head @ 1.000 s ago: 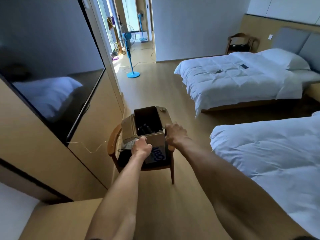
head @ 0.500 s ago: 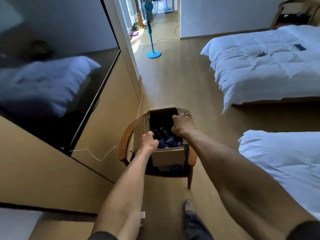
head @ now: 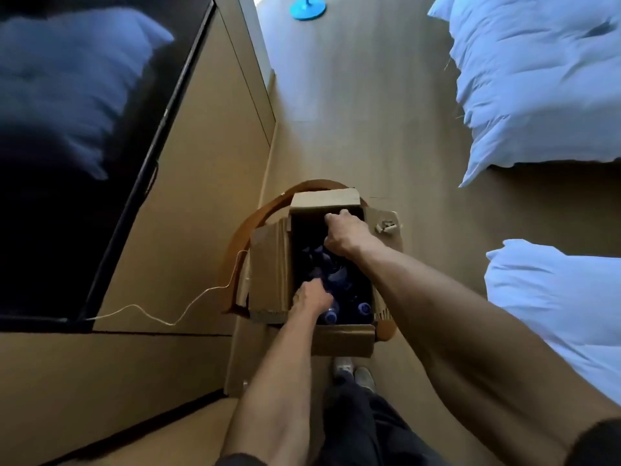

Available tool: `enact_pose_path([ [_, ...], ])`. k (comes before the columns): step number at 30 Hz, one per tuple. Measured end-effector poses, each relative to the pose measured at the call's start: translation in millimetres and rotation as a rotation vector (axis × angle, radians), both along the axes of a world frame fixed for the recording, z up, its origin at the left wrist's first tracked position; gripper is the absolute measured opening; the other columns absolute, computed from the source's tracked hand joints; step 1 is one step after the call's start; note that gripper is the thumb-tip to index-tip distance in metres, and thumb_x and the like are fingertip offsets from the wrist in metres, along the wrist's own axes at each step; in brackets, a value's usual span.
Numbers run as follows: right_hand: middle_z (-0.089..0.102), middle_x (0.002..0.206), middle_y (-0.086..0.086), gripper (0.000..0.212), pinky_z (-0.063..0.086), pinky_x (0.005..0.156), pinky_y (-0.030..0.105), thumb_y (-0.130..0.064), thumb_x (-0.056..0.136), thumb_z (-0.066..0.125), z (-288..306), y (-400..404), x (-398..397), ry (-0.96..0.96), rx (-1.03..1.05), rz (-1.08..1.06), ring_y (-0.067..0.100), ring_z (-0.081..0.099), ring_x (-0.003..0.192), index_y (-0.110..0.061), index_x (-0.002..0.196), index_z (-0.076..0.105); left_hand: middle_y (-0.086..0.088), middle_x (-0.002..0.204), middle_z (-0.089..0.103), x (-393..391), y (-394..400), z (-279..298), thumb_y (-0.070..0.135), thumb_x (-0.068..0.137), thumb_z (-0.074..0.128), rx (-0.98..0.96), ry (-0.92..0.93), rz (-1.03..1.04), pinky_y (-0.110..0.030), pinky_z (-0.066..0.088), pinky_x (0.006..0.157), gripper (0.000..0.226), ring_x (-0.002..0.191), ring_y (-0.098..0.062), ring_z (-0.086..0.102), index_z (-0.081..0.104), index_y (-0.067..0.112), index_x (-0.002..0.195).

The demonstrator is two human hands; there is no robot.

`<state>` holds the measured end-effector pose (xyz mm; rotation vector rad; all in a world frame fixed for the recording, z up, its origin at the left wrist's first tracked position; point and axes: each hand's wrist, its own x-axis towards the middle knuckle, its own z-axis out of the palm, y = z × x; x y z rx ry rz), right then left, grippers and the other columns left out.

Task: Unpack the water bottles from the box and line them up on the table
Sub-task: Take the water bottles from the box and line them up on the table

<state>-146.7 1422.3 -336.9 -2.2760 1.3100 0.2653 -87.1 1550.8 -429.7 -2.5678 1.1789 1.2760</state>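
Head view is showing two beds (head: 524,72) lying at 1 to 4 o'clock and a dark screen (head: 77,129) hanging at 10 o'clock. Chair (head: 235,237) at centre is bearing the open box (head: 268,264), flaps folded outward. Right hand (head: 346,237) is reaching into its far end, fingers curled; what they are holding cannot be told. Left hand (head: 311,297) is reaching into the near end, its fingers hidden. Bottles (head: 363,308), blue-capped, are standing inside the box.

Your outfit, itemised: bare forearms; left hand (head: 311,295) and right hand (head: 346,235) ungloved; dark short sleeves (head: 594,442) at both upper arms; dark trousers (head: 363,422); pale, worn shoes (head: 353,373), two visible below.
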Motion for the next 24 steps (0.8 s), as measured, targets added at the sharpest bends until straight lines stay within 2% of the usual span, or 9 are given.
enact_pose_path([
  [3, 0.053, 0.106, 0.014, 0.024, 0.049, 0.075, 0.039, -0.021, 0.085, 0.057, -19.4, -19.1, 6.9, 0.014, 0.044, 0.006, 0.035, 0.06, 0.094, -0.012, 0.107, 0.059, -0.013, 0.125, 0.06, -4.7, -5.5, -23.0, 0.034, 0.087, 0.059, 0.158, 0.038, -0.061, -0.037, 0.05, 0.088, 0.044, 0.111, -0.033, 0.059, 0.055, 0.014, 0.126],
  [7, 0.057, 0.107, 0.014, 0.025, 0.048, 0.076, 0.038, -0.02, 0.084, 0.057, -37.8, -42.5, 17.8, 0.044, 0.094, -0.01, 0.035, 0.06, 0.097, -0.012, 0.107, 0.06, -0.013, 0.131, 0.055, -10.6, -7.7, -40.0, 0.042, 0.083, 0.066, 0.229, 0.026, -0.073, -0.038, 0.047, 0.096, 0.064, 0.119, -0.032, 0.056, 0.043, 0.015, 0.137],
  [9, 0.06, 0.108, 0.013, 0.026, 0.047, 0.076, 0.037, -0.018, 0.084, 0.055, -43.3, -54.8, 28.4, 0.03, 0.095, -0.021, 0.033, 0.06, 0.099, -0.011, 0.109, 0.061, -0.012, 0.131, 0.056, -9.6, -14.0, -46.3, 0.04, 0.082, 0.068, 0.243, -0.001, -0.065, -0.037, 0.048, 0.095, 0.066, 0.119, -0.031, 0.056, 0.044, 0.015, 0.138],
  [13, 0.06, 0.11, 0.013, 0.031, 0.048, 0.081, 0.04, -0.016, 0.085, 0.054, -50.5, -66.4, 49.3, -0.026, 0.095, -0.017, 0.031, 0.057, 0.102, -0.011, 0.115, 0.06, -0.01, 0.128, 0.056, -2.1, -36.0, -47.4, 0.038, 0.081, 0.071, 0.382, -0.033, -0.151, -0.034, 0.051, 0.082, 0.069, 0.113, -0.026, 0.059, 0.043, 0.014, 0.139],
  [15, 0.06, 0.109, 0.012, 0.031, 0.047, 0.079, 0.039, -0.016, 0.085, 0.055, -52.9, -67.6, 55.3, -0.03, 0.094, 0.003, 0.03, 0.057, 0.102, -0.011, 0.114, 0.06, -0.01, 0.127, 0.058, 2.9, -40.8, -44.7, 0.038, 0.081, 0.07, 0.431, -0.034, -0.181, -0.034, 0.054, 0.083, 0.069, 0.11, -0.025, 0.061, 0.043, 0.013, 0.14],
  [19, 0.06, 0.106, 0.011, 0.027, 0.043, 0.074, 0.037, -0.017, 0.086, 0.057, -47.3, -71.2, 58.9, -0.03, 0.084, 0.03, 0.029, 0.057, 0.1, -0.011, 0.112, 0.061, -0.008, 0.113, 0.066, 26.0, -49.5, -30.5, 0.037, 0.083, 0.062, 0.363, -0.009, -0.117, -0.031, 0.054, 0.078, 0.052, 0.1, -0.024, 0.066, 0.056, 0.01, 0.126],
  [22, 0.062, 0.104, 0.012, 0.025, 0.045, 0.079, 0.038, -0.017, 0.086, 0.058, -36.2, -74.7, 59.7, -0.032, 0.058, 0.064, 0.03, 0.058, 0.099, -0.01, 0.109, 0.062, -0.013, 0.124, 0.06, 44.7, -68.0, -6.4, 0.04, 0.083, 0.058, 0.24, -0.015, -0.024, -0.03, 0.047, 0.076, 0.053, 0.108, -0.03, 0.061, 0.054, 0.009, 0.126],
  [24, 0.064, 0.102, 0.012, 0.023, 0.045, 0.076, 0.037, -0.018, 0.087, 0.057, -26.8, -72.1, 60.0, -0.021, 0.031, 0.111, 0.03, 0.059, 0.096, -0.01, 0.107, 0.063, -0.013, 0.119, 0.062, 54.0, -76.0, 14.0, 0.039, 0.076, 0.062, 0.156, -0.032, 0.051, -0.031, 0.05, 0.078, 0.051, 0.106, -0.032, 0.061, 0.061, 0.01, 0.119],
])
